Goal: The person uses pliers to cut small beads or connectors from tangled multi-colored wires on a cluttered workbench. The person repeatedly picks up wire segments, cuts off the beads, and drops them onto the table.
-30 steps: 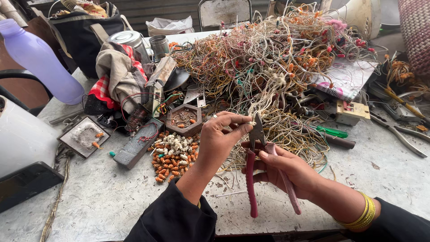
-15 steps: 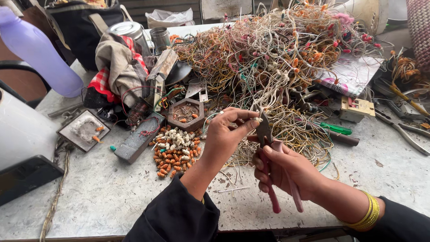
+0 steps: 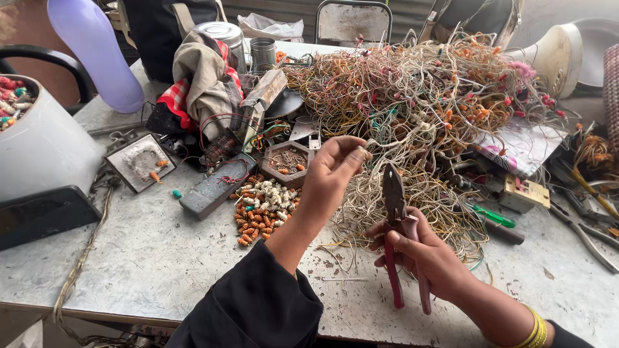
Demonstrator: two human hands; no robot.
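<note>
Since half a second ago the left hand (image 3: 335, 169) has lifted higher, and the pliers (image 3: 394, 222) now stand nose-up. The left fingertips are pinched together on a thin pale wire (image 3: 380, 143) leading into the wire tangle (image 3: 438, 96) at the tabletop's far edge. The right hand (image 3: 429, 258) is clenched round the pliers' red handles, near the front edge

The left hand (image 3: 335, 166) rose from the pliers (image 3: 394, 212) with a wire (image 3: 374, 143) pinched (jaws now upright); the right hand (image 3: 422, 254) lowered slightly.
</note>
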